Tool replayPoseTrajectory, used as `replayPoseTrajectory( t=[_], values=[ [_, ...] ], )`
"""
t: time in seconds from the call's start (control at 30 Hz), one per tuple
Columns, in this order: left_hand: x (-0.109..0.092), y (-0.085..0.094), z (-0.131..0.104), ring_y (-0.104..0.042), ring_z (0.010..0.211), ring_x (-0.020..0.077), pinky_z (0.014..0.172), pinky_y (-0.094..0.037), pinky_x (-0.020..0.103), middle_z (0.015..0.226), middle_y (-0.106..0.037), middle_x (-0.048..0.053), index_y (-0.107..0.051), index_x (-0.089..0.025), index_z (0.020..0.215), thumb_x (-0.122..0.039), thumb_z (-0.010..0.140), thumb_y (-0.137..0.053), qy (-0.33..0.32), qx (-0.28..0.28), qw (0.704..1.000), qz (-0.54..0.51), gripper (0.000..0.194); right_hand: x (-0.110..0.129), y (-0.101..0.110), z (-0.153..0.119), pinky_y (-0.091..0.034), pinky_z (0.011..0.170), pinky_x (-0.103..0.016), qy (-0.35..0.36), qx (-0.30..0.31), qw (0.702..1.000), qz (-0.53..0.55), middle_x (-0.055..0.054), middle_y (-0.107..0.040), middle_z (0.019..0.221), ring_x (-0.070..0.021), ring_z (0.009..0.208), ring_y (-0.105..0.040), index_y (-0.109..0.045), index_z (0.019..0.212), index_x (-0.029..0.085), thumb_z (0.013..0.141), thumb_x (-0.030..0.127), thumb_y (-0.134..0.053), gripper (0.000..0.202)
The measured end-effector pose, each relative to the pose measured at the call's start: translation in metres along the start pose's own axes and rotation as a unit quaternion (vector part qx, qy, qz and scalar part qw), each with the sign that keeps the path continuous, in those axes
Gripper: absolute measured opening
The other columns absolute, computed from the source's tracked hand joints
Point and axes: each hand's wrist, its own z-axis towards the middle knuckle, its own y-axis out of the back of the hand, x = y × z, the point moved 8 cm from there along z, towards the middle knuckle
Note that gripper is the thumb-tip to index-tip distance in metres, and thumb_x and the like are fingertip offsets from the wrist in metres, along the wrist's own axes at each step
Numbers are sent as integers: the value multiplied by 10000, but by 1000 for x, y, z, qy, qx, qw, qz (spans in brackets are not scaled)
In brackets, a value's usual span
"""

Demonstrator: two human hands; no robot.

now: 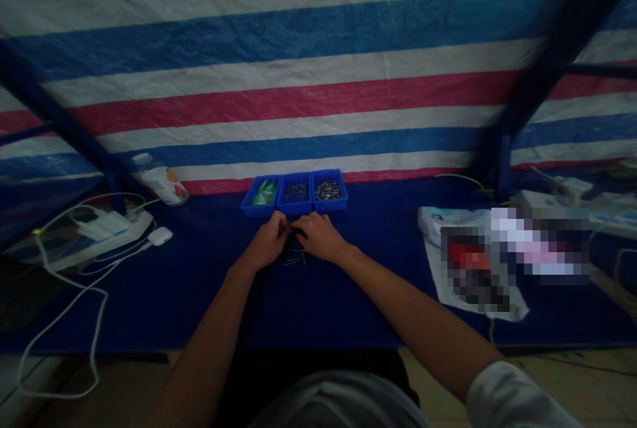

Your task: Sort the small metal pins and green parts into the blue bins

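My left hand (269, 240) is closed in a pinch above the blue tabletop (318, 308). Beside it, my right hand (321, 235) is curled, its fingertips meeting those of the left. Whatever lies between the fingers is small, dark and hard to make out. Several thin screws or pins (291, 261) lie loose on the table just below the hands. Right behind the hands, three blue bins stand in a row: a left bin (245, 204) with green-and-clear contents, a middle bin (294, 208) with thin dark metal pieces, and a right bin (330, 205) filled with small silvery metal pieces.
On the left are a tilted bottle (166, 184), a white power strip (107, 237) and looping white cables (102, 312). To the right lie a white plastic bag (432, 222) and blurred-out items. Striped sheeting (318, 96) and blue frame posts (530, 89) close off the back.
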Motion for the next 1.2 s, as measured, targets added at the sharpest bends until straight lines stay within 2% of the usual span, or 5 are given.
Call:
replayPoseTrajectory(
  t=[0.3,0.53,1.07,1.2],
  values=[
    [0,3,0,-495,711,124,682,-379,273,804,-517,-41,-355,-232,882,-251,900,-501,1,-40,996,-74,149,-1,11,0,-350,795,-336,-2,-41,999,14,-35,-714,1058,-206,965,-577,-651,1117,223,937,166,-511,235],
    [3,1,2,-516,770,135,714,-383,284,853,-530,-27,-344,-234,901,-279,896,-518,-1,-38,991,-125,180,0,13,-1,-342,786,-335,6,-44,999,13,-33,-701,1088,-203,971,-562,-636,1144,234,955,151,-488,254],
    [2,2,1,-515,734,122,680,-385,266,819,-521,-42,-363,-229,895,-261,887,-532,0,-43,991,-124,172,0,13,0,-377,797,-337,11,-35,999,7,-54,-678,1074,-204,959,-558,-642,1167,230,945,138,-497,281],
    [6,3,2,-560,768,135,708,-405,276,849,-569,-30,-367,-233,911,-295,879,-556,10,-46,988,-148,202,0,14,0,-394,808,-336,15,-45,999,23,-60,-679,1048,-200,948,-571,-647,1140,218,934,128,-509,264]
  ],
)
